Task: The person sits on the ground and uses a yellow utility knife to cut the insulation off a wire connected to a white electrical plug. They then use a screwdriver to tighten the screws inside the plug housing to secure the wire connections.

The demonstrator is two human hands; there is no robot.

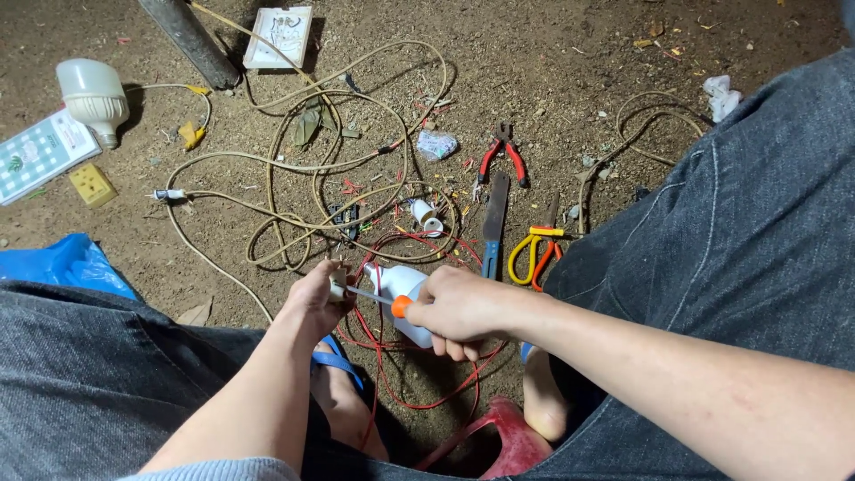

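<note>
Fingers (331,278) of the left hand (313,298) pinch a small beige fitting (337,284), closed tightly around it, while the right hand (459,310) is wrapped in a full fist about a screwdriver (383,298) — orange collar showing at the thumb, thin metal shaft running leftward with its tip meeting the fitting. Both hands hover above the person's sandalled feet, between two denim-clad knees. Directly behind the hands lies a white bulb-like housing (403,289) amid loops of red wire (419,374). Farther out on the dirt ground (552,62) — a tangle of beige cable (294,169), a blue-handled flat tool (492,227), yellow-and-orange scissors (533,254) and red-handled pliers (501,151). At the far left rest a white lamp bulb (92,96), a small yellow socket block (92,184), a patterned box (40,153) and a blue plastic bag (67,264); a white switch plate (280,36) lies near the top edge.
</note>
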